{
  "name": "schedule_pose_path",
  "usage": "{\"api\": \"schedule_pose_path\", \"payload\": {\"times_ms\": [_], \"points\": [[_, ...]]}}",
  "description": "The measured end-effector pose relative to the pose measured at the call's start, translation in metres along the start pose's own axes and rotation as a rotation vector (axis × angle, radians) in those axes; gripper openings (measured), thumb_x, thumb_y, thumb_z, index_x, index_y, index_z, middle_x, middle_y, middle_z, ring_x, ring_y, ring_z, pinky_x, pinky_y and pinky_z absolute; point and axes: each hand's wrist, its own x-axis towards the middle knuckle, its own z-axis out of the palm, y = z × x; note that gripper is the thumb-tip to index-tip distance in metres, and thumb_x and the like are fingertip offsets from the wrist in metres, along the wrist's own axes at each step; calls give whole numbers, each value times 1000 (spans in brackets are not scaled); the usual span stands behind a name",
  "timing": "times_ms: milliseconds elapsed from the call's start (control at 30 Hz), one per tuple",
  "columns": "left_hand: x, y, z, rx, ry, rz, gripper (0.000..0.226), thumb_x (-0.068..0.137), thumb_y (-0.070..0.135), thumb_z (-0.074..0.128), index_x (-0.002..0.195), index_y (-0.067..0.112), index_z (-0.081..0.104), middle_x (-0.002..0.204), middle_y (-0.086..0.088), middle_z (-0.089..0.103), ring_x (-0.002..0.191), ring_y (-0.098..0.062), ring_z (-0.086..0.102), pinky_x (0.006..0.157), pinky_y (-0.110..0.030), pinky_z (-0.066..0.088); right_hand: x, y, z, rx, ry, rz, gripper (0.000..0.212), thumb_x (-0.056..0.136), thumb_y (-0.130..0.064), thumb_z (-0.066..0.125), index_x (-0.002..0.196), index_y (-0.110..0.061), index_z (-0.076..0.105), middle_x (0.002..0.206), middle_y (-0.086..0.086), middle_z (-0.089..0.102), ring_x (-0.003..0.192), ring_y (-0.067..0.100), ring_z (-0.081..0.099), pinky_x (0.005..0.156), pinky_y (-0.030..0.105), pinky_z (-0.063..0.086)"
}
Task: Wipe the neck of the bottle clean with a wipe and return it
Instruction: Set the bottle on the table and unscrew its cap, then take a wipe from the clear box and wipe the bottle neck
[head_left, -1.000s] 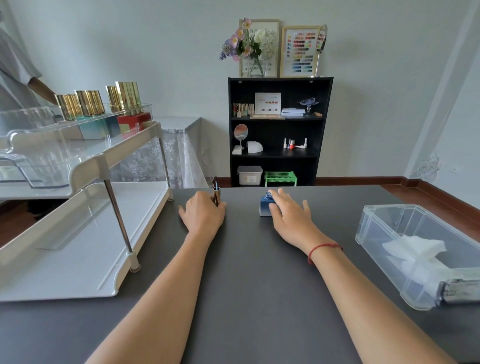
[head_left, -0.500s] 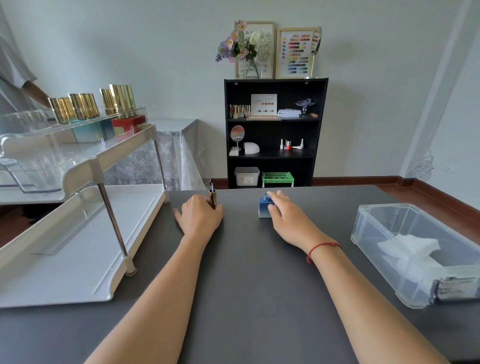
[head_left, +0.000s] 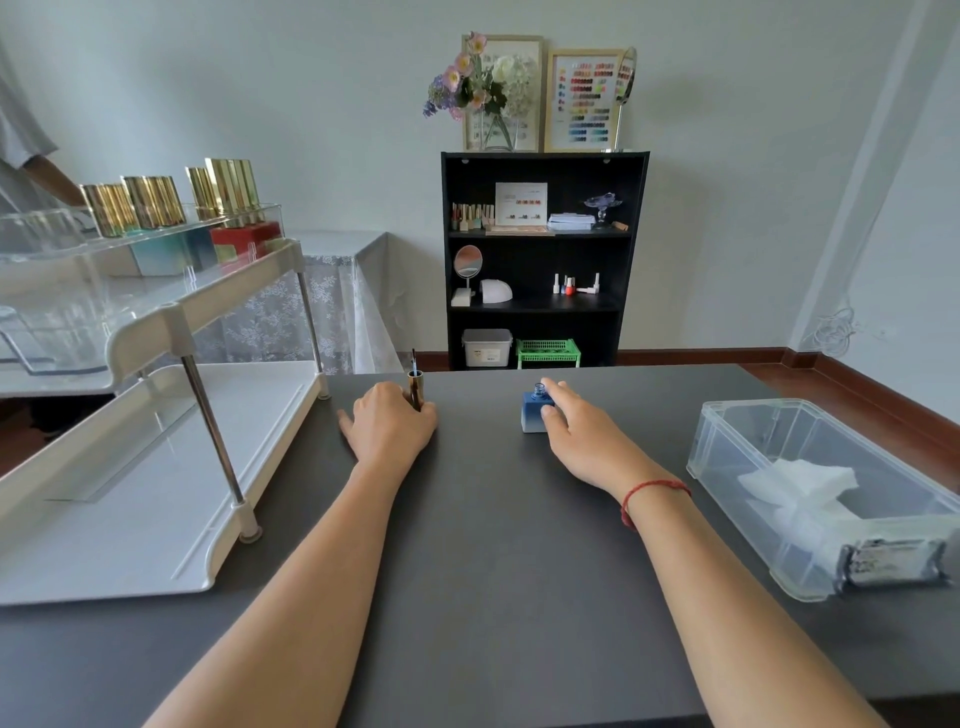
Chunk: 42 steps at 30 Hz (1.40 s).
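Observation:
A small square blue bottle (head_left: 531, 413) with an uncovered neck stands on the dark table (head_left: 493, 571) near its far edge. My right hand (head_left: 582, 441) rests against its right side, thumb on the glass and fingers reaching past the neck. About a hand's width to the left, my left hand (head_left: 387, 428) is closed around the gold cap (head_left: 415, 387), held upright on the table with its brush pointing up. White wipes (head_left: 795, 483) lie in a clear plastic box (head_left: 727, 441) at the right.
A white two-tier rack (head_left: 156, 467) fills the table's left side, with several gold-capped bottles (head_left: 156, 200) on its top shelf. Another person's arm (head_left: 47, 176) shows behind it. A black bookcase (head_left: 540, 260) stands at the wall beyond the table.
Both hands stay where they were, on the cap and the bottle. Only my view has shifted slightly.

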Motion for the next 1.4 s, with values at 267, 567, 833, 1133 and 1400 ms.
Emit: {"api": "schedule_pose_path", "payload": {"times_ms": [267,567,833,1133,1400], "points": [[-3,-2,0,-6,9,15,18,82,32,61,78,15,67,79,-4,68,90,-26,60,114,-47,23,-3,1,0,128,36,34,58,99,-22,26,150,-26,1,156,6,23,93,2,43,97,37,37],[-42,2,-18,34,-3,-26,32,79,38,61,84,7,63,93,-10,67,101,-31,59,112,-46,27,-42,-7,-15,178,116,50,60,97,-22,29,151,-22,3,160,0,3,144,23,20,116,44,24],[-115,83,-42,-141,120,235,41,86,38,56,114,10,65,112,-8,69,109,-30,58,100,-37,36,-89,-43,-83,164,329,-109,51,99,-25,31,148,-18,22,159,0,13,145,19,16,116,35,18],[-173,177,9,-128,-205,405,42,91,50,45,60,23,39,76,2,60,80,-20,51,101,-39,33,-113,29,-165,-256,269,225,41,90,-21,43,131,-24,51,142,4,47,124,28,48,113,49,26],[-169,184,26,-102,-294,420,39,84,37,52,57,15,34,58,3,46,70,-24,51,94,-40,39,-89,74,-151,-365,65,428,11,76,-25,52,68,-18,56,78,12,53,117,39,41,114,51,19]]}}
